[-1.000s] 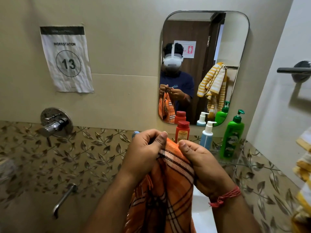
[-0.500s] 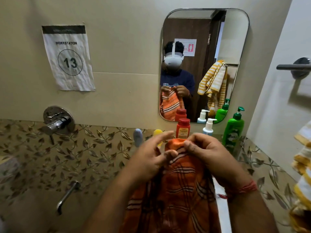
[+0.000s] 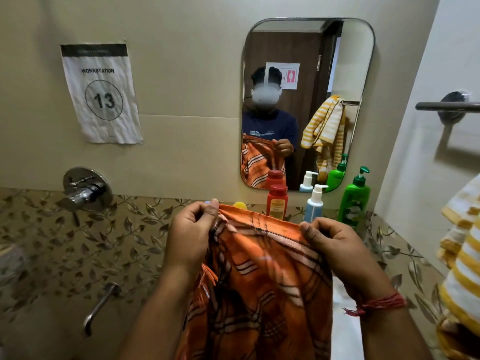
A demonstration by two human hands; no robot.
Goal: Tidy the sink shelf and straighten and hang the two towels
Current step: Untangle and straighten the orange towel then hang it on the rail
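Hands now spread apart: left hand (image 3: 192, 229) and right hand (image 3: 330, 240) fingers pinch orange plaid cotton towel (image 3: 262, 276) hem, stretched flat (earlier bunched); towel straightened, hanging next.

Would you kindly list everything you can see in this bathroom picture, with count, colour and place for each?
Orange towel: 1, orange plaid, held up at centre.
Striped towel: 1, yellow and white, right edge.
Towel bar: 1, metal, right wall.
Red bottle: 1, red, on the shelf under the mirror.
Pump bottle: 1, white and blue, right of the red bottle.
Green bottle: 1, green, rightmost on the shelf.
Mirror: 1, metal-framed, back wall.
Paper sign: 1, white, reads workstation 13, left of the mirror.
Tap valve: 1, chrome, left wall.
Spout: 1, chrome, below the valve.
Left hand: pinches the towel's top edge.
Right hand: grips the top edge; red thread on the wrist.
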